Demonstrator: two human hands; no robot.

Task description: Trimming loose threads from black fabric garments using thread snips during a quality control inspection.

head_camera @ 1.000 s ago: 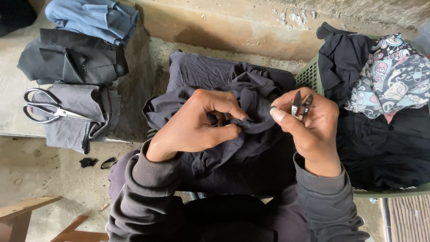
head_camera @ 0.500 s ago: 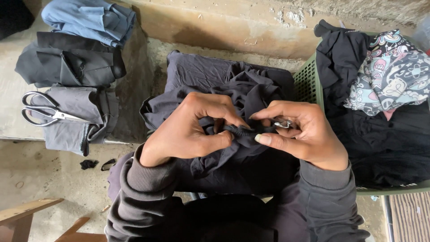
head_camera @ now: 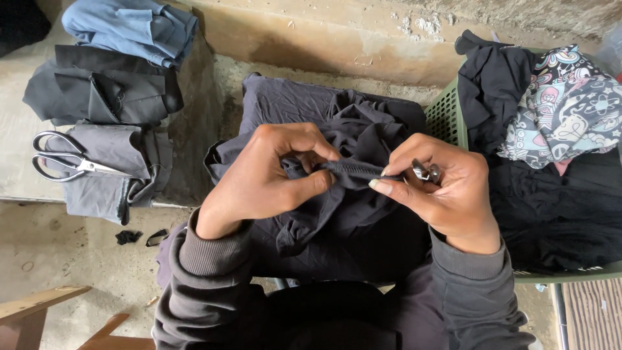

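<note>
I hold a dark purple-grey cloth garment (head_camera: 337, 194) on my lap, in the middle and near me. A dark seam strip (head_camera: 355, 170) of it is pulled tight between my two hands. My left hand (head_camera: 265, 178) is closed, pinching the cloth with thumb and fingers. My right hand (head_camera: 440, 191) is closed too, pinching the strip, and it also holds a small shiny metal snipper (head_camera: 426, 172). To the right is a green plastic basket (head_camera: 447, 116) full of black clothes (head_camera: 557, 214) and a flowery cloth (head_camera: 564, 110). To the far left, big silver scissors (head_camera: 65, 162) lie on folded grey clothes (head_camera: 110, 175) on a concrete step (head_camera: 16, 149).
</note>
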